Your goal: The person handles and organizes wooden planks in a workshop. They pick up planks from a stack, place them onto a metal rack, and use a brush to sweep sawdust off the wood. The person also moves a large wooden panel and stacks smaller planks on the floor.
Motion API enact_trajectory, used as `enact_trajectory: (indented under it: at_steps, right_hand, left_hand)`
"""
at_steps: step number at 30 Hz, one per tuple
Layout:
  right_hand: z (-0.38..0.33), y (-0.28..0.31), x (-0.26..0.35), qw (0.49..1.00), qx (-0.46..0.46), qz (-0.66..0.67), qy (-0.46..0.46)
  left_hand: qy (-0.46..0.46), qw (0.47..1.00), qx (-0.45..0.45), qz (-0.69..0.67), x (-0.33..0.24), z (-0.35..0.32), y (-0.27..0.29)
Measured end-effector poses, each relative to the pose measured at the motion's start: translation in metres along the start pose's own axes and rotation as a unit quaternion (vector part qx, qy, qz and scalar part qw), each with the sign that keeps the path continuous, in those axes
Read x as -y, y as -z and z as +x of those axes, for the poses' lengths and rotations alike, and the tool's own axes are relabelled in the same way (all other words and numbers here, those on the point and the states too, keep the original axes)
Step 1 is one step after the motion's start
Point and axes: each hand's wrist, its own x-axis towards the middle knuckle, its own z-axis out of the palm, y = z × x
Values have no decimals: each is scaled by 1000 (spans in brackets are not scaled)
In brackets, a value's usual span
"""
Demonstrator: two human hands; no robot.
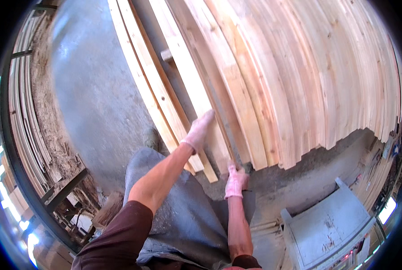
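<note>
I see pale, raw-sawn wooden planks, matt and unfinished, over a rough grey concrete floor; both hands wear pinkish knitted cloth gloves.

Daylight is flooding the pale, long wooden planks, glaring white at the frame's lower corners; fisheye distortion is bending their edges, blurring near the dark rim.

A big stack of boards lies on the floor ahead and to the right. Three loose planks lie just left of it. A metal stand sits lower right, near the stack's end. More boards line the far left
</note>
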Motion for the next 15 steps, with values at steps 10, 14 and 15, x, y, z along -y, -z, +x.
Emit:
enact_trajectory:
  at_steps: [10,14,15]
  right_hand:
    - [-194,89,118,817,311,-374,310]
    - [-322,79,158,712,461,-457,267]
    - [-356,72,162,679,475,-486,278]
  left_hand:
    - [-30,990,-89,106,-97,-215,66]
    - [-74,966,-143,204,-146,-372,129]
    - [-39,966,-165,194,-153,-411,144]
